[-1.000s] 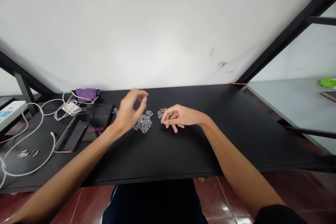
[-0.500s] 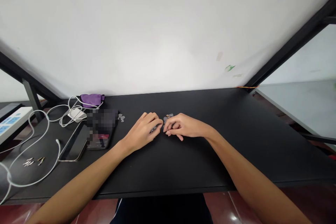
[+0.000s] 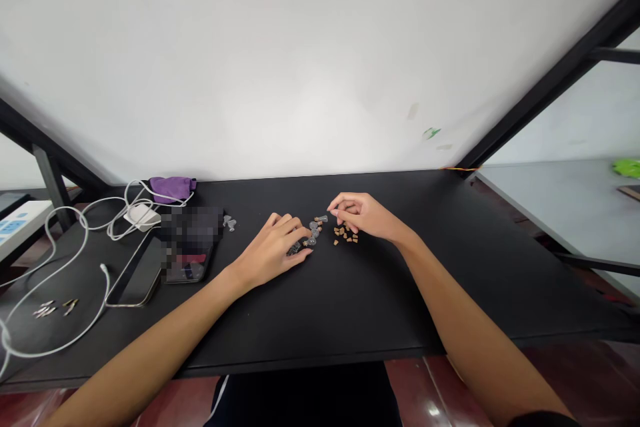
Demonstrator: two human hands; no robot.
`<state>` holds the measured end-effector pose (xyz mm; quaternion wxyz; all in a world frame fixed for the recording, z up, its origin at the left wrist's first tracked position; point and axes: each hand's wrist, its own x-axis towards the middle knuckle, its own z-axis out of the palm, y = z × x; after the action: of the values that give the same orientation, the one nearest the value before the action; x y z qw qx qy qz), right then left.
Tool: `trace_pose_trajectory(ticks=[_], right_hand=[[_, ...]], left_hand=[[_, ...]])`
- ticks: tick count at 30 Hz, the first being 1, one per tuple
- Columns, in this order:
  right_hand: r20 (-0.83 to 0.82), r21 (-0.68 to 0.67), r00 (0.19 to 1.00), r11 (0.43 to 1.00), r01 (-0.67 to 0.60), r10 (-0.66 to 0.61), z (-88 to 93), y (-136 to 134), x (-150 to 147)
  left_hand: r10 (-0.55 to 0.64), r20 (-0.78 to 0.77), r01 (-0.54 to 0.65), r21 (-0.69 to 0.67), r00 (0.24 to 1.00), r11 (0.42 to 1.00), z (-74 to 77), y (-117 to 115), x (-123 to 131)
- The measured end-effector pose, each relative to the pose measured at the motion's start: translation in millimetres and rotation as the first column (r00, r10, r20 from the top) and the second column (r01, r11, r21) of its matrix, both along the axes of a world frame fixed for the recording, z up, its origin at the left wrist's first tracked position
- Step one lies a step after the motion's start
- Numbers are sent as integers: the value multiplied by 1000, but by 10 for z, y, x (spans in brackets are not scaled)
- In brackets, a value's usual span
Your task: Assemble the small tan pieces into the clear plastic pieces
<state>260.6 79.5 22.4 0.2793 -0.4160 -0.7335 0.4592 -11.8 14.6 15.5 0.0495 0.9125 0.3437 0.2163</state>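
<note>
Several tiny glass vials [image 3: 313, 231] lie in a loose line on the black tabletop [image 3: 380, 293] between my hands. My left hand [image 3: 270, 255] curves over the lower end of that line, its fingertips and thumb around a small glass vial [image 3: 294, 249]. My right hand [image 3: 357, 213] hovers just above the vials, with thumb and forefinger pinched together and nothing visible between them. Under its palm lies a small scatter of cork stoppers [image 3: 345, 235].
Two more vials [image 3: 230, 222] stand beside a pixelated dark device [image 3: 193, 233]. Further left are a smartphone [image 3: 137, 273], white cables [image 3: 55, 293], a white charger [image 3: 143, 215], a purple pouch [image 3: 173, 189] and small metal parts [image 3: 53, 308]. A white wall rises behind the desk.
The heap of vials has spread into a line, and cork stoppers now show on the desk. My right hand has lifted and moved back, while my left hand stays low.
</note>
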Motion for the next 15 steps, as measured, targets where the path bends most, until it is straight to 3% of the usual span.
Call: trace_pose_trajectory(ticks=[7,15], right_hand=[[191,-95,972,988,-118,135,104,12,181],[329,-66,939,994,-81,99,32,12,118]], left_hand=[[40,18,-40,3,999,999,74,44,-74],[79,12,-79,-2,997,997,71,215,-284]])
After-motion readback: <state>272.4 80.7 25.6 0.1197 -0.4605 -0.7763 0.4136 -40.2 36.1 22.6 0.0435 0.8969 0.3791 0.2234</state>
